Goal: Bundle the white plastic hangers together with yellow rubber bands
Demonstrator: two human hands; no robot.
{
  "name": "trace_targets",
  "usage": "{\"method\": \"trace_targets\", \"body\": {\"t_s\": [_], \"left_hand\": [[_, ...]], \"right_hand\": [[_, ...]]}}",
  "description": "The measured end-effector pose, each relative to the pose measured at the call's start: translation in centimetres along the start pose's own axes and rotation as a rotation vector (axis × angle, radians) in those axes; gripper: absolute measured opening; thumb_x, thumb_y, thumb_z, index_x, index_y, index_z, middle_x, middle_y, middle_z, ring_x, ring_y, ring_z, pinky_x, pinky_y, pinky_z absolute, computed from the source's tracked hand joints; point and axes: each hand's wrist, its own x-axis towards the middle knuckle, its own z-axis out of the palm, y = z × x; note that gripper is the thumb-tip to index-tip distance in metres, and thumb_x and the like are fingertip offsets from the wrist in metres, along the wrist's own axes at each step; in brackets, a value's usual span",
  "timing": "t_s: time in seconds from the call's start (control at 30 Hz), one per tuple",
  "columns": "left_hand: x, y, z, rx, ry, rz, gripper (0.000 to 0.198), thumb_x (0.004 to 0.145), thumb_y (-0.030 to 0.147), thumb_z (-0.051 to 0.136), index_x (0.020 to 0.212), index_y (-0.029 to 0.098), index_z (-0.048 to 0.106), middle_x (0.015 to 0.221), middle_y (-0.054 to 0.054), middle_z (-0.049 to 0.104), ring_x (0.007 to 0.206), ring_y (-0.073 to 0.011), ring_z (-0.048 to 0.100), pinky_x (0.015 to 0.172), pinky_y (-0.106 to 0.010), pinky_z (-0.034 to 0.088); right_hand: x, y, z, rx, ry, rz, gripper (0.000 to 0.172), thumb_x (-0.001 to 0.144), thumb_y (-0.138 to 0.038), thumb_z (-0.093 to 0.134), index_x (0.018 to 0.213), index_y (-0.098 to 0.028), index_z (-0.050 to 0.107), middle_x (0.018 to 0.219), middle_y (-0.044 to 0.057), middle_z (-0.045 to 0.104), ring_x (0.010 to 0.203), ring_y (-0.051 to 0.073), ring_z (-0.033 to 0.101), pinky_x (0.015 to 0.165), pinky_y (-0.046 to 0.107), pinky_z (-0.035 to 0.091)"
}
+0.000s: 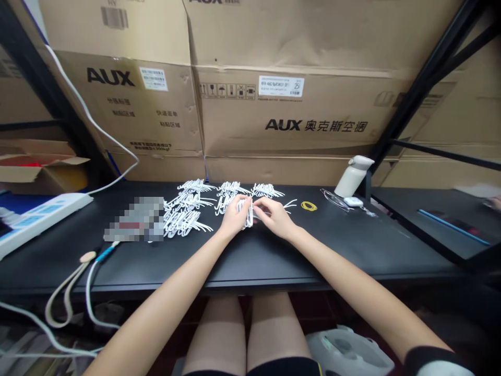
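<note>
My left hand (234,218) is closed around a folded bundle of white cord (247,220) above the dark table. My right hand (276,216) meets it from the right, its thumb and fingers pinched at the bundle's side; loose white cord ends (290,206) show just beyond it. What exactly the right fingertips grip is too small to tell. Behind and left of my hands lie several similar bundles of looped white cord (183,223) in rows. A few yellow rubber bands (309,206) rest on the table to the right.
Cardboard cartons (235,120) stand along the table's back. A white bottle (354,175), glasses (334,199) and a white earphone case (353,202) sit at right. At left are a blurred-out device (135,219) with a cable, and a power strip (43,216).
</note>
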Motion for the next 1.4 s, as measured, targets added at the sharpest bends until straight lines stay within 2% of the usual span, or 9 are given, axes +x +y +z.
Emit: {"method": "trace_targets", "body": {"t_s": [0.2, 0.47, 0.53, 0.73, 0.83, 1.0, 1.17, 1.27, 1.4], "left_hand": [[0.2, 0.0, 0.1, 0.002, -0.026, 0.063, 0.028, 0.084, 0.046, 0.058, 0.086, 0.018, 0.054, 0.059, 0.002, 0.057, 0.045, -0.0129, 0.058, 0.040, -0.024, 0.049], [0.4, -0.2, -0.3, -0.058, -0.076, -0.020, 0.030, 0.084, 0.047, 0.057, 0.083, 0.018, 0.054, 0.058, 0.001, 0.059, 0.044, -0.0129, 0.059, 0.039, -0.023, 0.048], [0.5, -0.2, -0.5, -0.058, -0.072, -0.032, 0.030, 0.084, 0.047, 0.058, 0.085, 0.018, 0.056, 0.058, 0.001, 0.058, 0.044, -0.0133, 0.060, 0.039, -0.023, 0.047], [0.6, 0.3, -0.5, -0.091, -0.048, -0.176, 0.031, 0.083, 0.047, 0.060, 0.088, 0.017, 0.056, 0.056, 0.003, 0.056, 0.046, -0.0133, 0.061, 0.041, -0.021, 0.047], [0.7, 0.6, -0.5, -0.138, -0.053, -0.235, 0.030, 0.086, 0.046, 0.057, 0.092, 0.017, 0.056, 0.063, 0.000, 0.062, 0.050, -0.0128, 0.063, 0.043, -0.021, 0.049], [1.0, 0.8, -0.9, -0.228, -0.038, -0.276, 0.034, 0.084, 0.050, 0.057, 0.091, 0.016, 0.058, 0.062, 0.001, 0.061, 0.044, -0.0095, 0.058, 0.039, -0.018, 0.047], [1.1, 1.3, -1.0, -0.338, 0.011, -0.331, 0.035, 0.084, 0.049, 0.058, 0.090, 0.014, 0.060, 0.062, 0.001, 0.060, 0.040, -0.0080, 0.056, 0.038, -0.018, 0.047], [1.1, 1.4, -1.2, -0.365, 0.028, -0.330, 0.030, 0.085, 0.044, 0.059, 0.089, 0.014, 0.060, 0.061, 0.001, 0.061, 0.041, -0.0080, 0.056, 0.039, -0.018, 0.048], [1.1, 1.3, -1.3, -0.363, 0.030, -0.311, 0.028, 0.084, 0.042, 0.062, 0.089, 0.015, 0.061, 0.061, 0.001, 0.062, 0.042, -0.0084, 0.057, 0.039, -0.018, 0.048]], "right_hand": [[-0.3, 0.4, 0.4, -0.135, -0.020, -0.106, 0.013, 0.085, -0.025, 0.051, 0.094, -0.021, 0.058, 0.091, 0.005, 0.061, 0.076, 0.017, 0.056, 0.071, 0.030, 0.045], [0.0, 0.4, 0.2, -0.022, 0.008, -0.026, 0.018, 0.088, -0.031, 0.048, 0.095, -0.019, 0.060, 0.092, 0.005, 0.066, 0.076, 0.017, 0.060, 0.071, 0.029, 0.047], [0.3, 0.8, -0.4, -0.017, 0.119, 0.013, 0.021, 0.089, -0.035, 0.047, 0.094, -0.019, 0.060, 0.090, 0.005, 0.066, 0.074, 0.016, 0.059, 0.068, 0.028, 0.047], [1.1, 4.9, -4.1, -0.140, 0.693, 0.251, 0.026, 0.089, -0.039, 0.043, 0.092, -0.017, 0.057, 0.089, 0.007, 0.065, 0.068, 0.015, 0.059, 0.063, 0.027, 0.047], [1.1, 7.6, -6.1, -0.209, 0.777, 0.318, 0.022, 0.086, -0.036, 0.046, 0.088, -0.017, 0.057, 0.086, 0.008, 0.067, 0.067, 0.016, 0.059, 0.068, 0.028, 0.048], [0.4, 9.6, -8.3, -0.334, 0.645, 0.515, 0.024, 0.080, -0.038, 0.053, 0.073, -0.016, 0.062, 0.062, 0.004, 0.063, 0.059, 0.016, 0.059, 0.070, 0.028, 0.047], [0.3, 9.1, -8.8, -0.321, 0.351, 0.634, 0.041, 0.073, -0.054, 0.062, 0.059, -0.016, 0.064, 0.046, 0.003, 0.057, 0.050, 0.016, 0.055, 0.057, 0.026, 0.044], [0.5, 8.5, -8.6, -0.179, 0.212, 0.635, 0.044, 0.075, -0.056, 0.061, 0.060, -0.015, 0.064, 0.049, 0.004, 0.062, 0.041, 0.010, 0.048, 0.048, 0.023, 0.041], [0.7, 7.7, -8.5, 0.036, 0.058, 0.631, 0.026, 0.070, -0.038, 0.072, 0.066, -0.013, 0.065, 0.062, 0.006, 0.070, 0.037, 0.006, 0.045, 0.039, 0.019, 0.035]]}}
